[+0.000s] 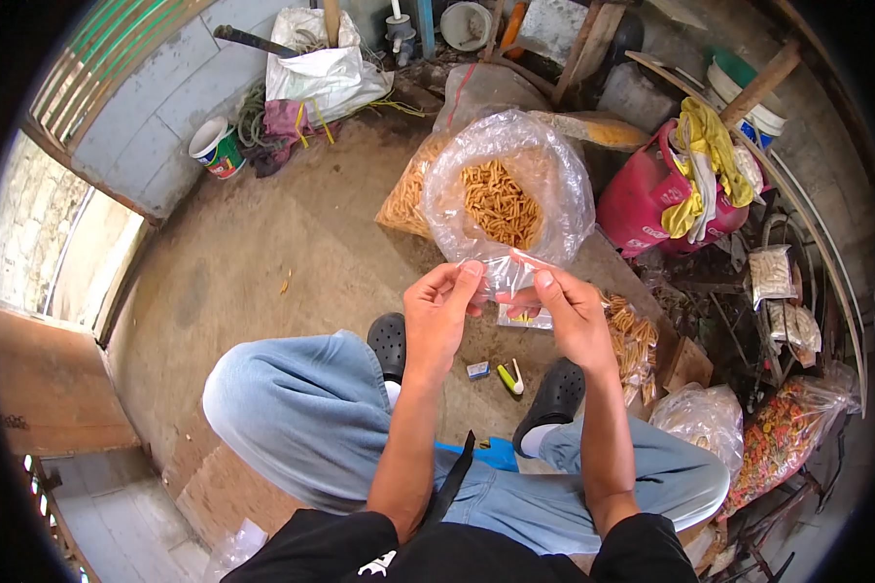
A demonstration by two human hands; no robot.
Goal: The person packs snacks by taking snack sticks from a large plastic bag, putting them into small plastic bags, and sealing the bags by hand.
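Between my two hands a small clear plastic bag (501, 276) is stretched, its edges pinched by thumbs and fingers. My left hand (444, 303) grips its left side, and my right hand (564, 309) grips its right side. Just beyond them stands a large open clear plastic bag (439, 199) with brown stick-shaped snacks (501, 204) inside. A white item (525, 317) lies on the floor below the small bag, partly covered by my hands. Filled snack packets (632, 345) lie to the right of my right wrist.
A blue box (477, 370) and a green-and-white tool (511, 377) lie between my shoes. A magenta bin (637, 199) with yellow cloth stands at right, above a bag of colourful snacks (783, 437). A paint bucket (218, 149) and white sack (326, 83) are at upper left.
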